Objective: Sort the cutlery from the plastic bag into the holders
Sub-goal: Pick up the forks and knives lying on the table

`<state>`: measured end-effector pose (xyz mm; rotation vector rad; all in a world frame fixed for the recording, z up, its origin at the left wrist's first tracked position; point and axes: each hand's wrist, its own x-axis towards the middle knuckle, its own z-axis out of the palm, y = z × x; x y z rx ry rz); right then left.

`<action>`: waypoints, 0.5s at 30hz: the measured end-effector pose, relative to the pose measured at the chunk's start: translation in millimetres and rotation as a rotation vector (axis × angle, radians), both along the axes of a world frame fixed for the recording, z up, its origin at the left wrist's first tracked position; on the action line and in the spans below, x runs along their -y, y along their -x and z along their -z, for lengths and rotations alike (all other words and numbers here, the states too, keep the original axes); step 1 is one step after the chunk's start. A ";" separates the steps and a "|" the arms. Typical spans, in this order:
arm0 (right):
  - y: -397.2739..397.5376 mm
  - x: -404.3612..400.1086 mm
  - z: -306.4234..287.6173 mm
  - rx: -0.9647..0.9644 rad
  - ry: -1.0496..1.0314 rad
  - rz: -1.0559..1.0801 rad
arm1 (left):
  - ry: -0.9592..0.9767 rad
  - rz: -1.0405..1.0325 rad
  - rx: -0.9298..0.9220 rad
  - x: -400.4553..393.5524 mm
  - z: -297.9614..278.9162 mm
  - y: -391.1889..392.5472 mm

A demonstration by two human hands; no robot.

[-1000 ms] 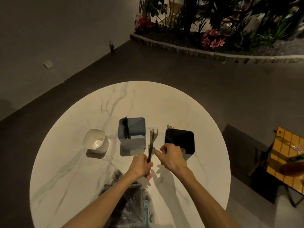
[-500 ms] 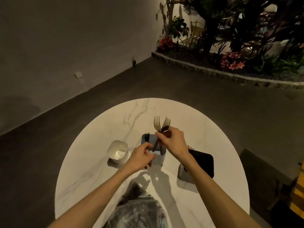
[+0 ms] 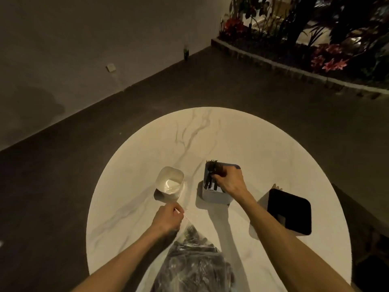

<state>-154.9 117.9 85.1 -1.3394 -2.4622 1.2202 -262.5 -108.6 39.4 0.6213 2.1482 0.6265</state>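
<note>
Marble counter carries three holders. My right hand curls round dark forks standing in the grey holder in the middle. My left hand pinches the clear plastic bag of dark cutlery at the near edge. A white holder stands left, a black holder right.

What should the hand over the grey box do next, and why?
Probably let go and lift away. The right hand is already low over the grey holder, with the dark forks standing inside it, while the left hand pinches the plastic bag, which still holds cutlery.
</note>
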 end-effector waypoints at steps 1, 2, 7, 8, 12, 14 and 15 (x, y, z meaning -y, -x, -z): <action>2.8 0.9 4.8 0.031 0.015 -0.012 | 0.036 0.001 -0.015 5.2 7.7 0.7; 4.7 2.2 6.8 0.049 0.025 -0.013 | 0.067 0.000 -0.027 9.5 12.7 0.6; -3.9 33.5 -3.3 -0.224 -0.200 0.135 | 0.125 -0.025 -0.003 22.8 27.9 -1.1; -6.9 48.1 -6.6 -0.292 -0.246 0.136 | 0.129 -0.030 0.001 24.7 30.9 -0.7; -4.8 99.6 12.4 -0.204 -0.137 -0.133 | 0.137 -0.051 0.010 27.7 37.0 -0.3; 3.9 114.1 35.9 -0.033 -0.052 -0.240 | 0.126 -0.072 0.030 27.3 40.2 0.1; 8.5 118.9 49.1 0.046 -0.021 -0.254 | 0.118 -0.082 0.047 27.3 41.0 0.3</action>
